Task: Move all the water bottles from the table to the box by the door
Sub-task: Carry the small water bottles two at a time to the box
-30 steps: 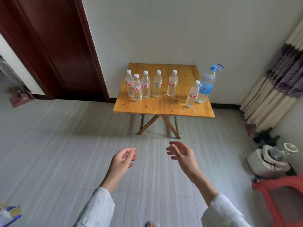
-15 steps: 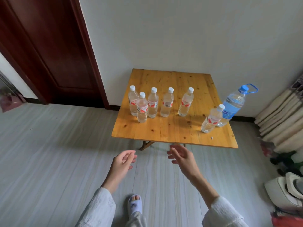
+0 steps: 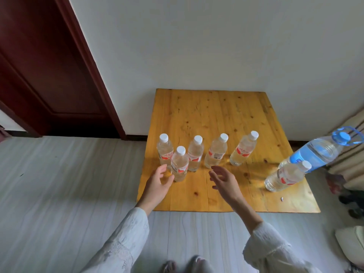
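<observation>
Several small clear water bottles with white caps and red labels stand on a low wooden table [image 3: 212, 111]. The nearest one [image 3: 179, 166] stands at the front left, with others behind it [image 3: 165, 151], [image 3: 195, 155], [image 3: 216, 151], [image 3: 243, 149]. Another small bottle [image 3: 285, 176] stands at the right by a large blue-capped bottle [image 3: 319, 150]. My left hand [image 3: 157, 184] is open, its fingers just left of the nearest bottle. My right hand [image 3: 224, 181] is open over the table, in front of the row. No box is in view.
A dark red door [image 3: 45, 71] stands at the left against the white wall. Curtains [image 3: 350, 154] and some dark items on the floor lie right of the table. A tiny white scrap [image 3: 282, 198] rests near the table's front right corner. My feet show at the bottom.
I have walked up to the table, which now fills the middle of the view. Both hands have come forward over the table's front, the left one reaching the nearest bottle.
</observation>
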{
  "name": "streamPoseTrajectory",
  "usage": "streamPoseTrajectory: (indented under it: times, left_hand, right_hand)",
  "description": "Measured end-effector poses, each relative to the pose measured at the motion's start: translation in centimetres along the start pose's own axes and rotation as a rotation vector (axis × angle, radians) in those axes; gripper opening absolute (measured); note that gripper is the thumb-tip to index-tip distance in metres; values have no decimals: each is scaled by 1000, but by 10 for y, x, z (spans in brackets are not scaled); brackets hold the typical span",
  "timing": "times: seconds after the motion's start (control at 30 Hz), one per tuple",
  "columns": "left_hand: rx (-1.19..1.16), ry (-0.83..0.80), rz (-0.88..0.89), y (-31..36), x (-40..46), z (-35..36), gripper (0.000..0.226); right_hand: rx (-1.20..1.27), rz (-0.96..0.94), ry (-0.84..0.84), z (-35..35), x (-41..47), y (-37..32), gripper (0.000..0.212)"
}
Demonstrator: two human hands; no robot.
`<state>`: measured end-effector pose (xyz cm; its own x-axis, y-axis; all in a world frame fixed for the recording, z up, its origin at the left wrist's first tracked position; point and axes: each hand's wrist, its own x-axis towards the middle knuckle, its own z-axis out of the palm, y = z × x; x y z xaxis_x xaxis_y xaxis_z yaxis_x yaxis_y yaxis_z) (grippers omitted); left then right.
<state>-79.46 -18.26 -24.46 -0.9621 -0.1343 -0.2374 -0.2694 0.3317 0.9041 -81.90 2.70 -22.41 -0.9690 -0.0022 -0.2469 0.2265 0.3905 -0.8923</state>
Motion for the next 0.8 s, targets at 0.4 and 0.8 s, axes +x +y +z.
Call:
streamPoseTrajectory:
  times: [0.4,0.8]
  left_hand:
    - [123,31,21,13,89,34,45]
    - [98,151,-38,13,101,41,32]
  right_hand:
    - [-314,-157,-7,31,141,-18,52]
    - [-293,-267,-92,29,157,4,43]
